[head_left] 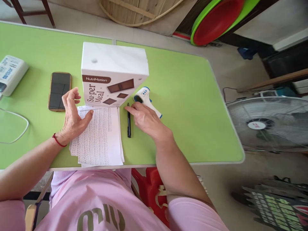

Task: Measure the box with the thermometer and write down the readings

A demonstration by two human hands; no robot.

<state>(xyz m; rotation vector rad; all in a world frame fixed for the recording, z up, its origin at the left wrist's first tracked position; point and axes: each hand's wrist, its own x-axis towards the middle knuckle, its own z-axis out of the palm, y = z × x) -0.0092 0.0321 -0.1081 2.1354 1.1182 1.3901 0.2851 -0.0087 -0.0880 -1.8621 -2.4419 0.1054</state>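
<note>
I see my left hand (72,117) resting open on the printed sheets (99,136) at the near edge of the green bench (192,96), pinning their far left corner. My right hand (144,118), open, reaches its fingertips to the black pen (129,123) lying just right of the sheets. I judge this the pick-up step; next comes a pinch on the pen's barrel.
</note>
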